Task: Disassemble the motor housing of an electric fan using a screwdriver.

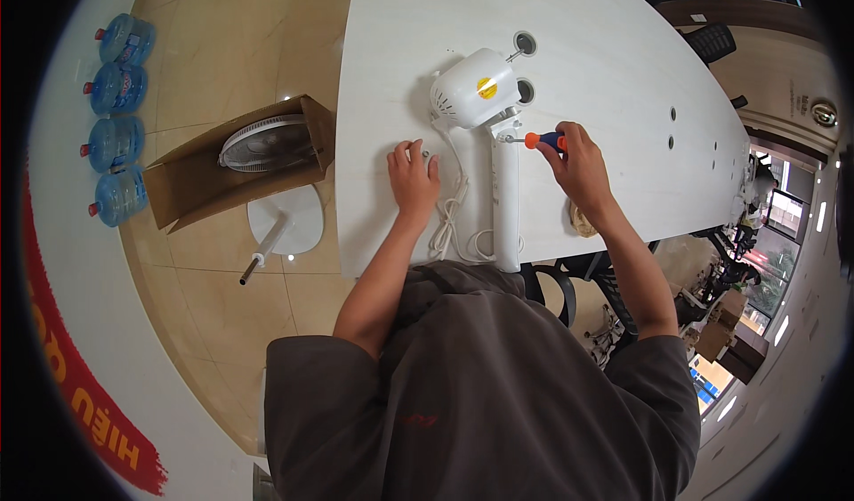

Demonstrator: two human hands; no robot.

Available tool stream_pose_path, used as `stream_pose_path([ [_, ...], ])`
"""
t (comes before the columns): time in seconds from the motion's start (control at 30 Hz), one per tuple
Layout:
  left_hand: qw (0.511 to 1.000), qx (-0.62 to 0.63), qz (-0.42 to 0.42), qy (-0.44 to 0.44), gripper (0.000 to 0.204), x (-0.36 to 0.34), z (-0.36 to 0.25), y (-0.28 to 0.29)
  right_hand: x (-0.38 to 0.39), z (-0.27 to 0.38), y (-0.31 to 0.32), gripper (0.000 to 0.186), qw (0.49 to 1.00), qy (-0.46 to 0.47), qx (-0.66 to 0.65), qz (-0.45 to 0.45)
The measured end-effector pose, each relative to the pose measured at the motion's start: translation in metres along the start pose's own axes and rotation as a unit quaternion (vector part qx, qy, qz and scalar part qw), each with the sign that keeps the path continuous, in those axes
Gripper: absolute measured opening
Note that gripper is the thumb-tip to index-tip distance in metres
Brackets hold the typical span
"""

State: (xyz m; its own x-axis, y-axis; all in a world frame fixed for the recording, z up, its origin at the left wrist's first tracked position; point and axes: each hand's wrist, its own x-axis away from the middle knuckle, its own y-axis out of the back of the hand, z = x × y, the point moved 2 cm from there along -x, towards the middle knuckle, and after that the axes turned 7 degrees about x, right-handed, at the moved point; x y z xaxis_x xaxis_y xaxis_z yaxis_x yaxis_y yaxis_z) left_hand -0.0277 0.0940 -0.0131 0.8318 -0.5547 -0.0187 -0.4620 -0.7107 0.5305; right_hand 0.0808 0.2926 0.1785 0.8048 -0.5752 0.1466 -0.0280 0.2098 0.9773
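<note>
Gripping the blue and orange screwdriver (547, 141), the right hand (583, 167) points its shaft leftward at the joint atop a white column (505, 200), the tip appearing to meet the metal fitting there. The column lies on the white table (614, 74), its near end close to the person's body. One white motor housing (476, 89) lies at the column's far end, and its thin metal shaft projects rightward toward the farther of two large round table holes (526, 91).

The left hand (414, 181) rests on the table left of the column, fingers parted and slightly curled. A small grey piece (426, 154) shows between thumb and fingers; whether they touch it cannot be told. Just right of this hand, a loosely looped white cable (447, 212) takes up the space before the column. One round tan object (581, 220) sits at the near edge, partly hidden by the right forearm.

On the floor to the left, one open cardboard box (196, 185) contains white fan grilles (264, 143); how many are stacked is unclear. Just nearer stands one round white base (302, 221) with a tilted-looking pole (267, 250). Farther left, four blue water bottles (117, 141) with red caps line the wall.
</note>
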Motion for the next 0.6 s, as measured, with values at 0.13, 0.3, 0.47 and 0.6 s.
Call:
stream_pose_path([
  [0.13,0.997,-0.049,0.021,-0.060,0.028,-0.001,0.021,-0.006,-0.006,0.001,-0.002,0.040,0.999,0.003,-0.028,-0.024],
  [0.3,0.990,-0.055,0.004,-0.129,0.016,0.000,0.037,-0.012,-0.004,0.007,-0.001,0.041,0.995,-0.056,-0.070,-0.040],
  [0.47,0.990,-0.031,0.001,-0.137,0.016,0.000,0.036,-0.010,0.007,-0.010,0.004,0.034,0.981,-0.049,-0.085,-0.165],
  [0.6,0.990,0.038,-0.043,-0.132,0.017,-0.002,0.035,-0.003,0.012,-0.054,0.000,0.013,0.910,-0.137,-0.323,-0.222],
])
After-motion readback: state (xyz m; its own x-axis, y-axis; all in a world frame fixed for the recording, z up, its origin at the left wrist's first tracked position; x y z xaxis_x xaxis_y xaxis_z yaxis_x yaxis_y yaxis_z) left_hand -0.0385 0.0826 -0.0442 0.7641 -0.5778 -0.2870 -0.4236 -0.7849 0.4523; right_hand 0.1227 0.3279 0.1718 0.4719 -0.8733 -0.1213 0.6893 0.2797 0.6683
